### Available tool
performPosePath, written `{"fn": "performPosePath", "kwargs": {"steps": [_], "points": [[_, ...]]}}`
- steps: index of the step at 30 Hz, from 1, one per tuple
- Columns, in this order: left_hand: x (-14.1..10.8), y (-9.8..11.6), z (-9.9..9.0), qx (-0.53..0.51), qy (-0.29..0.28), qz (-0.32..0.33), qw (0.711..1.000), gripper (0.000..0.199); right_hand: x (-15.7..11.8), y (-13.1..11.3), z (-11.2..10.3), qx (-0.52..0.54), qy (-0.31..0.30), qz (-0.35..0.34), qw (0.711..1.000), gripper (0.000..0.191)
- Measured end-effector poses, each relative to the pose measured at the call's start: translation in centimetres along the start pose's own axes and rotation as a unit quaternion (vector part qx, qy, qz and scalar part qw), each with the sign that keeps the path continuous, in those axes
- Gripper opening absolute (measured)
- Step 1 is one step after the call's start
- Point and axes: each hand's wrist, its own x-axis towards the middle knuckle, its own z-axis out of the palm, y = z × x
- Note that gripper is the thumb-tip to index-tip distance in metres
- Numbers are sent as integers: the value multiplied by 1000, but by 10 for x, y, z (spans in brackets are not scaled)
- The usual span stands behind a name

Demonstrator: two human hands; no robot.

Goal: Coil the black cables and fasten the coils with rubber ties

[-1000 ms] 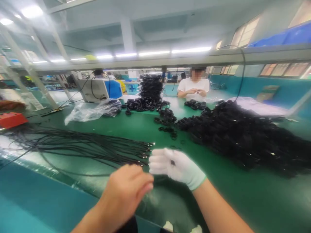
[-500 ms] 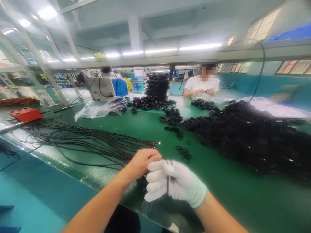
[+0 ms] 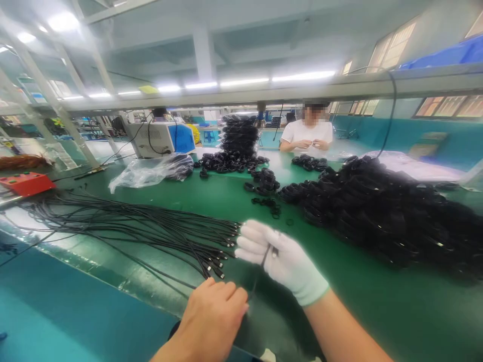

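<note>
My bare left hand (image 3: 217,311) is closed on a thin black cable near the table's front edge. The cable (image 3: 257,276) runs from it up to my right hand (image 3: 267,251), which wears a white glove and has its fingers curled round the cable, a connector end showing at the palm. Just left of the glove lie many black cables (image 3: 151,221) in a loose bundle, their metal-tipped plugs pointing right. Beyond the glove, small black rings (image 3: 272,207) lie on the green table top (image 3: 169,191).
A large heap of coiled black cables (image 3: 362,211) covers the right side. Further back are a coil stack (image 3: 239,136), a clear plastic bag (image 3: 147,171) and a grey-blue machine (image 3: 162,137). A red box (image 3: 28,184) sits far left. A person (image 3: 307,131) works opposite.
My left hand has come down and nearer, away from my right hand, and cable now shows between them. The gloved hand has turned and risen slightly. Plug ends formerly hidden are visible.
</note>
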Motion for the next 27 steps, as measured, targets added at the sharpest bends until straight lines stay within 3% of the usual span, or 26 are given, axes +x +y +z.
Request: {"fn": "performPosePath", "kwargs": {"steps": [2, 4, 7, 9, 12, 16, 18, 22, 24, 27], "points": [[5, 6, -16, -12, 37, 32, 999, 20, -2, 10, -4, -30, -16, 39, 999, 29], [17, -2, -35, -28, 60, 38, 997, 17, -6, 20, -6, -40, -68, 105, 991, 35], [41, -27, -58, -77, 28, 46, 996, 14, -11, 29, -5, -24, -148, 190, 970, 41], [55, -39, -64, -127, -2, 56, 990, 13, -13, 30, -2, -18, -158, 215, 964, 45], [66, -43, -53, -257, -19, 58, 964, 13, -14, 31, 2, -7, -158, 240, 958, 52], [63, -47, -19, -406, -14, 21, 913, 20, -15, 29, 6, 23, -182, 217, 959, 54], [57, -57, -4, -372, -2, -13, 928, 23, -15, 25, 7, 36, -176, 182, 967, 51], [39, -70, 10, -153, -9, -88, 984, 27, -12, 11, 10, 34, -116, 99, 988, 49], [26, -60, 11, -68, -26, -101, 992, 28, -10, 4, 12, 24, -93, 63, 993, 45], [10, -26, 6, -38, -26, -80, 996, 25, -7, 0, 12, 2, -61, 28, 998, 39]]}}
